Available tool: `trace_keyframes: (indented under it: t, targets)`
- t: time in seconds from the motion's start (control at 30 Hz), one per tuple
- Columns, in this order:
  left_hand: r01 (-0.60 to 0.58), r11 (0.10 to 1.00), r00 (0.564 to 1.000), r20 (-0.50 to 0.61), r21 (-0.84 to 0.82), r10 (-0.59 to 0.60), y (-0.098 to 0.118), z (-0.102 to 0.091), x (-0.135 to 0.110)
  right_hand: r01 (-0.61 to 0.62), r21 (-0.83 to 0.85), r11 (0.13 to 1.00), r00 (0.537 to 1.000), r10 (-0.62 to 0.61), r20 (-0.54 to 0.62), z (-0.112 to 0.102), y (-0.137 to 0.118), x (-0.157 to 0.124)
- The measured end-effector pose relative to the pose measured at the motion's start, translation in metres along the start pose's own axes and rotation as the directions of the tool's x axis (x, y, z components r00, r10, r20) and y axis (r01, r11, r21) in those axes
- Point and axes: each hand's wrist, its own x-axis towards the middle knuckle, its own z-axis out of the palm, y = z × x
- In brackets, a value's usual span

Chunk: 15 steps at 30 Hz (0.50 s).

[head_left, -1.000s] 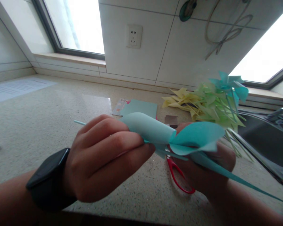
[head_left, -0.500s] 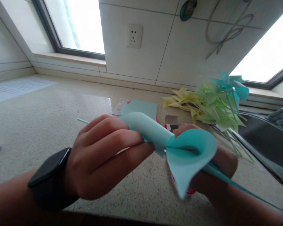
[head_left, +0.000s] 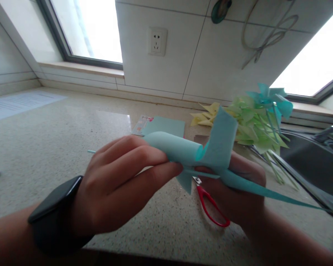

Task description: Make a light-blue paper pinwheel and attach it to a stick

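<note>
Both hands hold a light blue paper pinwheel (head_left: pixel 208 153) just above the counter. My left hand (head_left: pixel 122 184), with a black watch on its wrist, pinches a curled blade of the paper between thumb and fingers. My right hand (head_left: pixel 235 192) is closed under the paper, partly hidden by it, gripping near the centre. One blade stands up, another points down, and a long thin strip runs out to the right. A thin blue stick (head_left: pixel 91 151) pokes out behind my left hand.
Red-handled scissors (head_left: pixel 211 207) lie on the speckled counter (head_left: pixel 58 140) below the hands. A blue paper sheet (head_left: pixel 166 126) lies behind them. Yellow, green and blue finished pinwheels (head_left: pixel 249 118) are piled at the right, next to a sink (head_left: pixel 316 162).
The paper blade that hung curled downward in front of my right hand has flipped up and now stands upright. Both hands stayed in about the same place.
</note>
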Motion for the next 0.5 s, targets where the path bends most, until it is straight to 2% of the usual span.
trace_keyframes:
  t: [0.17,0.3,0.4,0.5]
  targets:
    - [0.086,0.995,0.996,0.038,-0.050,-0.084,0.003,0.000,0.005,-0.084,0.052,0.995,0.996,0.083,0.015,0.001,0.006,0.000]
    - [0.101,0.994,0.994,0.049,-0.045,-0.099,0.003,0.002,0.006,-0.220,0.103,0.970,0.975,0.217,0.045,0.003,0.007,-0.001]
    - [0.103,0.994,0.994,0.042,-0.041,-0.102,0.002,0.003,0.005,-0.273,0.176,0.946,0.962,0.263,0.078,0.006,0.009,-0.002]
    - [0.091,0.995,0.995,0.033,-0.031,-0.090,0.000,0.003,0.005,-0.327,0.280,0.902,0.944,0.324,0.057,0.009,0.013,-0.003]
